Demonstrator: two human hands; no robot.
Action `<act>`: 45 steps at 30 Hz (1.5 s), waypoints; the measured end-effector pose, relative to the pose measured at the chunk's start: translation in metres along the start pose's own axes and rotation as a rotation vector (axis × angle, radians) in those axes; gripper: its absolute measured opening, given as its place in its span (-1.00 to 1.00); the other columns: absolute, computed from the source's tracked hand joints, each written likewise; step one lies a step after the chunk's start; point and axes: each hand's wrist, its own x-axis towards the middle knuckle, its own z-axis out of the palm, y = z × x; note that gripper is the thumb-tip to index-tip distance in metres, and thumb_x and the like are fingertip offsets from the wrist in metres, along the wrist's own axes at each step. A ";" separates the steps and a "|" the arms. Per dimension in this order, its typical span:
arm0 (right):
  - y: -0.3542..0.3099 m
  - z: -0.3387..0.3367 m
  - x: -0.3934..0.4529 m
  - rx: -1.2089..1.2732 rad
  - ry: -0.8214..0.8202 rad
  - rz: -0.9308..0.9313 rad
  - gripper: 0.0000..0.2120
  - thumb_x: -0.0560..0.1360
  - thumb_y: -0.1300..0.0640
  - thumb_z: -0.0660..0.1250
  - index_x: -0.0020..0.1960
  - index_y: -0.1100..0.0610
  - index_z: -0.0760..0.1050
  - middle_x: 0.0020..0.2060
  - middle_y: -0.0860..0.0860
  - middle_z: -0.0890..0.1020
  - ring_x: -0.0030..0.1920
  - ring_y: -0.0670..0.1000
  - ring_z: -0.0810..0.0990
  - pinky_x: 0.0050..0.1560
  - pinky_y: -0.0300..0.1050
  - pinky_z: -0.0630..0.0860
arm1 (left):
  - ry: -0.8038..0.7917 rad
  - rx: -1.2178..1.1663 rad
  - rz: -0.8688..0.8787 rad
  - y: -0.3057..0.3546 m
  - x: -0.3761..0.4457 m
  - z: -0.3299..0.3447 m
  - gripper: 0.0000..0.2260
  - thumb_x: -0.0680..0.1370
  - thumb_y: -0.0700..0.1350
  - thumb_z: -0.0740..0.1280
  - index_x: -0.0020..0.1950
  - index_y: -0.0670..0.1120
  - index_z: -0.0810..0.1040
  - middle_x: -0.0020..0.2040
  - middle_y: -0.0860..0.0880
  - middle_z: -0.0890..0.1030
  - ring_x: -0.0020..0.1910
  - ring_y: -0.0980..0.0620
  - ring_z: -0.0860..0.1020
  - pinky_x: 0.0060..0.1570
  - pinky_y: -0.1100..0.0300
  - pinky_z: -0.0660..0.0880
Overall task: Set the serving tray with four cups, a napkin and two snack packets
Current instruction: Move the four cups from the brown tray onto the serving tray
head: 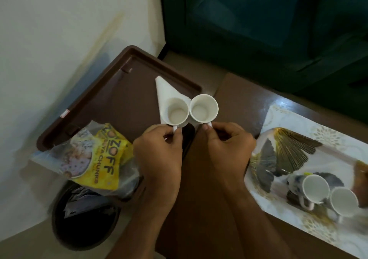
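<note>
**Two cups held over the brown tray**

The left hand [159, 151] pinches the handle of a white cup [177, 111], thumb and fingers curled round it. The right hand [229, 147] pinches the handle of a second white cup [203, 108] the same way. Both cups are upright, mouths up, rims touching side by side. They sit over the right edge of the brown serving tray [111, 91]; whether they rest on it or hang just above cannot be told.

A folded white napkin [165, 89] lies on the tray near its far right corner, its lower part hidden under the left cup. A yellow snack packet [103, 159] lies across the tray's near edge, partly overhanging it.

Well apart, on a patterned mat [298, 139] at the right of the dark tabletop [239, 99], stand two more white cups [315, 188], touching each other. A dark round bin [83, 223] stands below the packet.
</note>
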 end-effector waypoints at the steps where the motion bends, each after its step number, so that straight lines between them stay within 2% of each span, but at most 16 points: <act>1: 0.003 -0.010 0.002 -0.002 0.011 0.005 -0.92 0.45 0.15 0.58 -0.05 0.05 0.76 -0.24 -0.16 0.69 -0.19 -0.20 0.67 -0.19 -0.49 0.50 | -0.005 -0.010 0.011 0.008 -0.006 0.004 -0.89 0.49 -0.20 0.56 -0.22 -0.17 0.74 -0.29 -0.06 0.72 -0.36 0.03 0.63 -0.33 0.18 0.56; 4: 0.018 -0.054 0.011 0.001 0.071 0.019 -0.89 0.43 0.17 0.59 -0.05 0.08 0.77 -0.25 -0.12 0.71 -0.23 -0.18 0.67 -0.19 -0.47 0.52 | -0.062 -0.017 0.047 0.041 -0.032 0.022 -0.96 0.50 -0.20 0.57 -0.12 -0.16 0.77 -0.22 -0.04 0.76 -0.31 0.11 0.64 -0.25 0.43 0.45; 7: 0.036 -0.099 0.018 -0.008 0.120 0.027 -0.91 0.43 0.18 0.59 -0.06 0.10 0.77 -0.25 -0.05 0.73 -0.24 -0.11 0.70 -0.17 -0.29 0.62 | -0.127 -0.037 0.058 0.070 -0.063 0.042 -0.94 0.52 -0.19 0.56 -0.04 -0.15 0.77 -0.15 -0.03 0.77 -0.24 0.16 0.64 -0.20 0.49 0.42; 11: 0.065 -0.161 0.023 -0.023 0.178 0.071 -0.91 0.43 0.17 0.60 -0.07 0.11 0.77 -0.26 -0.02 0.74 -0.24 -0.03 0.72 -0.15 -0.12 0.67 | -0.197 -0.047 0.113 0.106 -0.104 0.072 -0.93 0.49 -0.20 0.58 -0.07 -0.17 0.76 -0.17 -0.06 0.77 -0.25 0.07 0.70 -0.24 0.23 0.63; 14: 0.090 -0.210 0.026 -0.044 0.204 0.100 -0.90 0.43 0.17 0.60 -0.05 0.12 0.76 -0.25 -0.04 0.74 -0.23 -0.05 0.72 -0.13 -0.14 0.68 | -0.257 -0.044 0.210 0.129 -0.130 0.097 -0.93 0.46 -0.21 0.60 -0.13 -0.17 0.76 -0.21 -0.06 0.76 -0.30 0.06 0.68 -0.29 0.26 0.60; 18: 0.121 -0.264 0.032 -0.091 0.228 0.131 -0.92 0.42 0.17 0.61 -0.09 0.14 0.76 -0.27 -0.03 0.74 -0.26 -0.01 0.73 -0.17 -0.12 0.65 | -0.351 -0.028 0.330 0.149 -0.150 0.127 -0.91 0.45 -0.20 0.60 -0.20 -0.18 0.75 -0.25 -0.06 0.75 -0.34 -0.02 0.67 -0.30 0.04 0.64; 21: 0.140 -0.291 0.039 -0.099 0.228 0.166 -0.91 0.42 0.18 0.61 -0.09 0.15 0.77 -0.26 0.02 0.75 -0.26 0.00 0.73 -0.12 -0.05 0.67 | -0.420 -0.033 0.417 0.158 -0.155 0.146 -0.92 0.47 -0.20 0.59 -0.19 -0.19 0.76 -0.23 -0.08 0.76 -0.29 -0.04 0.69 -0.23 0.02 0.64; 23: 0.150 -0.301 0.044 -0.112 0.213 0.172 -0.90 0.43 0.18 0.60 -0.07 0.16 0.77 -0.24 0.03 0.75 -0.25 0.02 0.73 -0.10 -0.05 0.67 | -0.448 -0.028 0.466 0.160 -0.154 0.154 -0.93 0.47 -0.22 0.59 -0.18 -0.21 0.77 -0.23 -0.10 0.76 -0.28 -0.06 0.70 -0.22 0.03 0.65; 27: 0.171 -0.311 0.054 -0.140 0.179 0.167 -0.93 0.43 0.18 0.60 -0.09 0.14 0.76 -0.30 -0.05 0.71 -0.27 -0.06 0.71 -0.18 -0.25 0.62 | -0.501 0.013 0.540 0.159 -0.151 0.174 -0.93 0.44 -0.25 0.60 -0.19 -0.24 0.76 -0.24 -0.14 0.76 -0.29 -0.11 0.71 -0.22 0.00 0.66; 31: 0.189 -0.315 0.057 -0.148 0.142 0.195 -0.92 0.43 0.18 0.61 -0.08 0.13 0.76 -0.28 -0.01 0.74 -0.26 -0.02 0.72 -0.14 -0.15 0.64 | -0.585 0.054 0.615 0.152 -0.147 0.189 -0.93 0.45 -0.27 0.59 -0.15 -0.26 0.76 -0.20 -0.17 0.77 -0.25 -0.15 0.71 -0.19 -0.10 0.66; 35: 0.198 -0.319 0.059 -0.176 0.114 0.206 -0.90 0.43 0.17 0.61 -0.07 0.13 0.76 -0.27 -0.02 0.74 -0.27 -0.06 0.71 -0.14 -0.16 0.66 | -0.638 0.087 0.647 0.149 -0.145 0.196 -0.92 0.46 -0.29 0.57 -0.08 -0.28 0.77 -0.12 -0.19 0.78 -0.16 -0.19 0.73 -0.09 -0.12 0.66; 41: 0.200 -0.318 0.062 -0.208 0.031 0.213 -0.93 0.43 0.20 0.60 -0.09 0.14 0.77 -0.28 0.00 0.74 -0.27 0.00 0.70 -0.12 0.01 0.68 | -0.587 0.115 0.620 0.150 -0.139 0.196 -0.86 0.47 -0.39 0.53 0.01 -0.30 0.76 0.00 -0.21 0.77 -0.06 -0.22 0.72 0.05 0.00 0.65; 45: 0.200 -0.320 0.066 -0.236 0.005 0.213 -0.90 0.44 0.19 0.60 -0.05 0.14 0.76 -0.26 -0.01 0.72 -0.25 -0.02 0.68 -0.12 -0.02 0.66 | -0.567 0.174 0.550 0.154 -0.137 0.196 -0.76 0.52 -0.40 0.46 0.15 -0.23 0.74 0.12 -0.17 0.72 0.11 -0.18 0.66 0.12 -0.11 0.62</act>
